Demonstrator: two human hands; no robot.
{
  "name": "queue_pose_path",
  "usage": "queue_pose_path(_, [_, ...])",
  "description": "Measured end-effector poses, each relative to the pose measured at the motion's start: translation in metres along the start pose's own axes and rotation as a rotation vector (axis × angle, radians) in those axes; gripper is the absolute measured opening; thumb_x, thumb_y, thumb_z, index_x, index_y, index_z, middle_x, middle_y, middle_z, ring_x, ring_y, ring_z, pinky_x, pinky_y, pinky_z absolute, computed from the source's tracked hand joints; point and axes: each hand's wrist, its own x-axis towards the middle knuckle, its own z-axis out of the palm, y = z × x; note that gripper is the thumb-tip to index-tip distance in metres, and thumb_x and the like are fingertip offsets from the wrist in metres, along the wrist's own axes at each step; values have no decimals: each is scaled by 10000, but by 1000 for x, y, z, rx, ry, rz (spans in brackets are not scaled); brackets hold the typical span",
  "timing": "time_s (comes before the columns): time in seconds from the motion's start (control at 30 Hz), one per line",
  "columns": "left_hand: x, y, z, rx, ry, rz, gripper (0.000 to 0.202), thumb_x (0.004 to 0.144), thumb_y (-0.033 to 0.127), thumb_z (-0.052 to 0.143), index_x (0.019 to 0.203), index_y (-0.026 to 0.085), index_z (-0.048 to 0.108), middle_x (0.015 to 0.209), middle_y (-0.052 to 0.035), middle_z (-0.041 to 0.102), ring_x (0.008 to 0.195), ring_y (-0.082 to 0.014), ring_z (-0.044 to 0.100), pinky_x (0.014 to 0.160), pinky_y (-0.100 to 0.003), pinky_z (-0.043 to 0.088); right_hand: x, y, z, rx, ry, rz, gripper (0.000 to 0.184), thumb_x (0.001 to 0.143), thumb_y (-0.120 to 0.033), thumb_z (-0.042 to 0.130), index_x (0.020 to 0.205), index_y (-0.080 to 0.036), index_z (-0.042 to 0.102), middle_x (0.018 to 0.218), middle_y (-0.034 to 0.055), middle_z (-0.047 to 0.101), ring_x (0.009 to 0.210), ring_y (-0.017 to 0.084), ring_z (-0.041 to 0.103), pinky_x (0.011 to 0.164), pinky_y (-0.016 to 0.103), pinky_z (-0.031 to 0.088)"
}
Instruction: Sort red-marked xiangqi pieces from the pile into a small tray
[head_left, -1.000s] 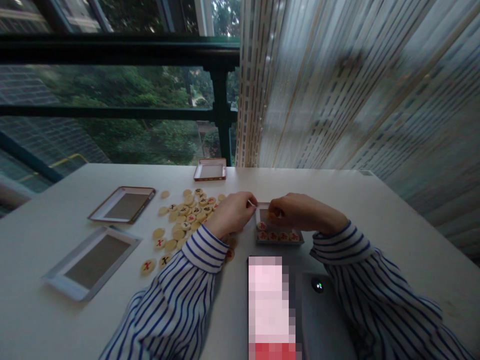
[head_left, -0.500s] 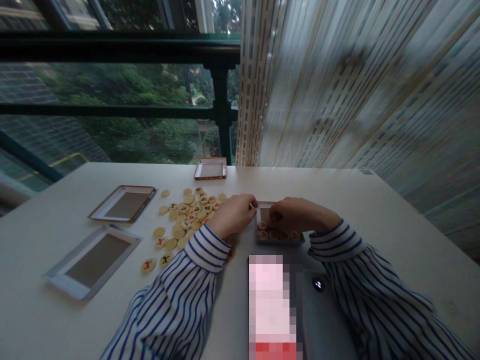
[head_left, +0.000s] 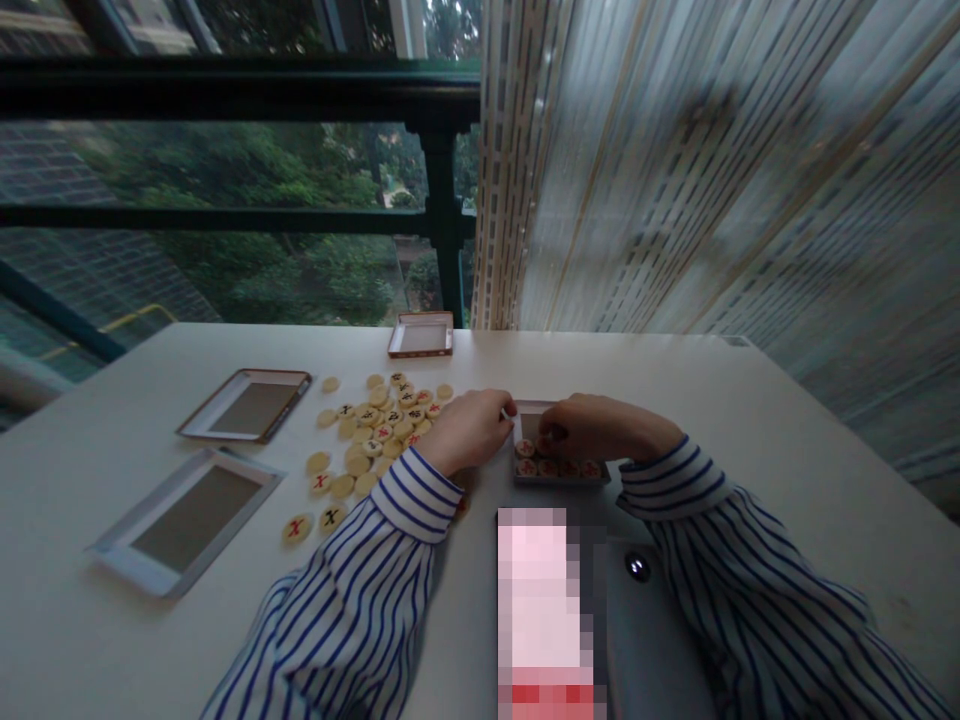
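A small box with a pale inside sits right of centre. Along its near side lies a row of round Chinese chess pieces with red characters, and another piece begins a second row. My left hand has its fingers closed at the box's far left corner, gripping the wall there. Inside the box, my right hand is closed on a Chinese chess piece beside the second row's first piece; the fingers hide most of it. Loose pieces, some face down, are heaped left of my left hand.
Brown-edged trays stand at the back and the left, with a larger white tray nearer. A phone and a dark grey device lie in front of the box. Railing and curtain border the white table.
My right fingers have shifted slightly, and a piece now shows under them beside the second row's first piece. My left hand stays at the box corner.
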Motion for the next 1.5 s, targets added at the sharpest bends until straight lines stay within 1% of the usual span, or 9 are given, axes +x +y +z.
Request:
queue_pose_path(0.07, [0,0,-1,1,-5,-3,252,808,283,484,988,202,639,940,-77,686,850,-198,623,712,-279,455,1,1,0,11,-10,-8,248,745,-272,483,836,-187,698,722,73,680,557,132,552,487,229,321])
queue_pose_path(0.17, [0,0,-1,1,0,-1,252,808,280,482,992,202,635,944,-78,685,850,-198,622,714,-281,455,2,2,1,30,-45,-17,262,750,-261,469,846,-186,701,709,64,679,566,128,565,507,226,339])
queue_pose_path(0.33, [0,0,0,-2,-1,5,255,810,283,476,988,200,638,932,-78,684,836,-194,623,698,-273,454,1,2,2,24,-41,-27,267,748,-229,465,863,-168,698,749,75,684,593,129,578,515,220,344])
queue_pose_path(0.57, [0,-1,-1,-9,1,13,255,806,283,479,985,201,641,937,-77,685,853,-197,623,718,-278,455,0,-1,0,46,-40,-41,240,737,-186,471,824,-169,693,709,54,675,551,109,557,497,207,331])
queue_pose_path(0.8, [0,0,-1,5,-2,2,244,800,283,494,974,200,645,941,-75,686,849,-195,621,711,-273,454,0,-2,0,46,-41,-51,216,750,-183,489,804,-161,697,698,59,672,560,111,545,507,211,334])
queue_pose_path(1.0, [0,0,-1,0,-2,-3,237,801,288,494,965,205,643,928,-73,686,835,-192,621,693,-270,452,1,-1,0,67,-61,-48,223,750,-173,483,800,-143,699,686,76,674,548,112,548,496,210,329])
queue_pose_path(1.13, [0,0,-1,5,-10,4,241,799,274,490,971,201,643,937,-75,686,832,-191,622,691,-269,451,-1,-3,-1,75,-70,-43,238,739,-160,475,812,-150,702,691,69,677,545,112,548,491,210,323])
queue_pose_path(1.3, [-1,2,-1,6,-32,8,267,803,281,482,992,213,658,929,-72,694,842,-189,626,720,-271,452,-1,-4,-2,68,-53,-51,239,747,-168,467,788,-127,699,678,84,673,536,115,537,484,219,314])
queue_pose_path(1.5, [0,1,5,48,-84,58,325,820,302,447,1050,236,667,1006,-85,693,936,-231,626,798,-321,446,0,-1,2,55,-18,-65,218,738,-161,491,788,-134,701,665,71,665,536,111,521,492,226,302])
